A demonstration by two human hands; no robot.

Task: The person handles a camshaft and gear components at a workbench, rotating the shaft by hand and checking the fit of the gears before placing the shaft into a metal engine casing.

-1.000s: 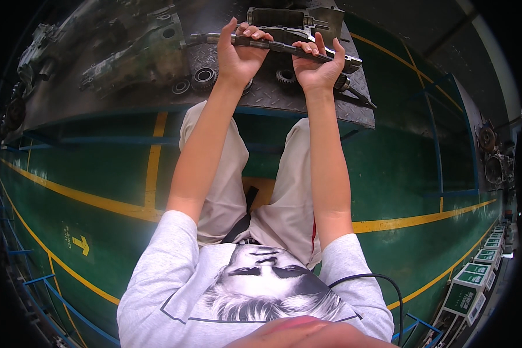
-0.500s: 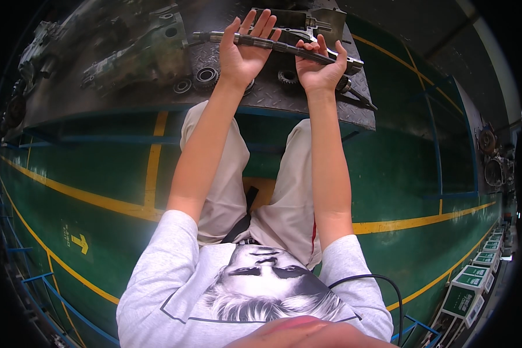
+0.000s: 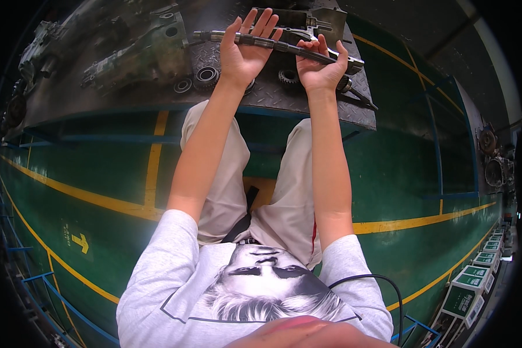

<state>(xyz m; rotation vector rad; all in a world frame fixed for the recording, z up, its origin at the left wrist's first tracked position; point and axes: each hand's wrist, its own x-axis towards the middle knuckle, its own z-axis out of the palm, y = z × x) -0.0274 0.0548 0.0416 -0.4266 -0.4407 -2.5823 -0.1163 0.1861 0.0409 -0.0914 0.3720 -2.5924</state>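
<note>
While the splined shaft (image 3: 287, 48) slants across the upper middle of the frame, the left hand (image 3: 243, 61) cradles it loosely — thumb across it, fingers extended — and the right hand (image 3: 321, 71) curls around its right-hand stretch. Supporting the shaft over the tread-plate table (image 3: 272, 96) looks like the step in hand; a move onward would call for the left fingers closing, well clear of the gear (image 3: 287, 76) and bearing ring (image 3: 199, 77) below. Upper left sits a gearbox housing (image 3: 156, 53).
</note>
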